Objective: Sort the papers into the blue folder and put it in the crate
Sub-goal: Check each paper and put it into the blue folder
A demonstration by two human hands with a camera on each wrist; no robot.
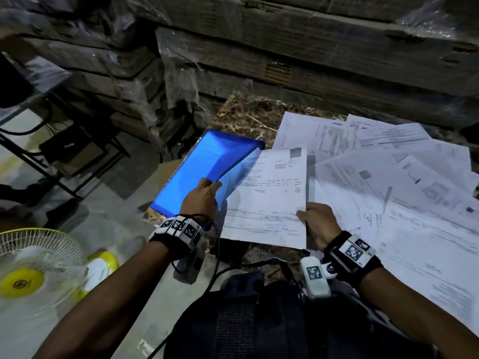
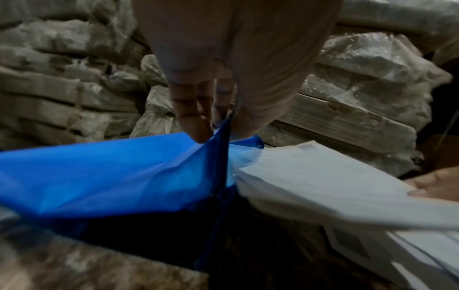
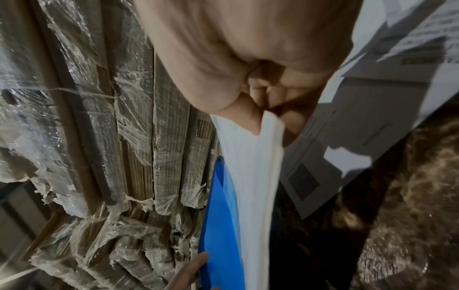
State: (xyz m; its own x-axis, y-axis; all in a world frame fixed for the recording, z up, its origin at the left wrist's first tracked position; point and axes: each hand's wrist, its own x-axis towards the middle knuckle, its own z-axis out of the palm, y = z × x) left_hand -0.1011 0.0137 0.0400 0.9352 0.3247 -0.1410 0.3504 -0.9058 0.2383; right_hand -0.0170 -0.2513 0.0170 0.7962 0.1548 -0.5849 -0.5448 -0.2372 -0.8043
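The left hand pinches the folder's flap open; the right hand grips a sheet entering beside the left fingertips. If the flap slips, the sheet could buckle. No crate is visible.

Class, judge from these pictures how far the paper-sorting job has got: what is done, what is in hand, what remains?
Done: little shows as finished. In hand: the left hand pinches the blue folder open while the right hand grips a sheet of paper whose far edge sits at the opening. Left: the loose papers spread over the marble table; no crate is in view.
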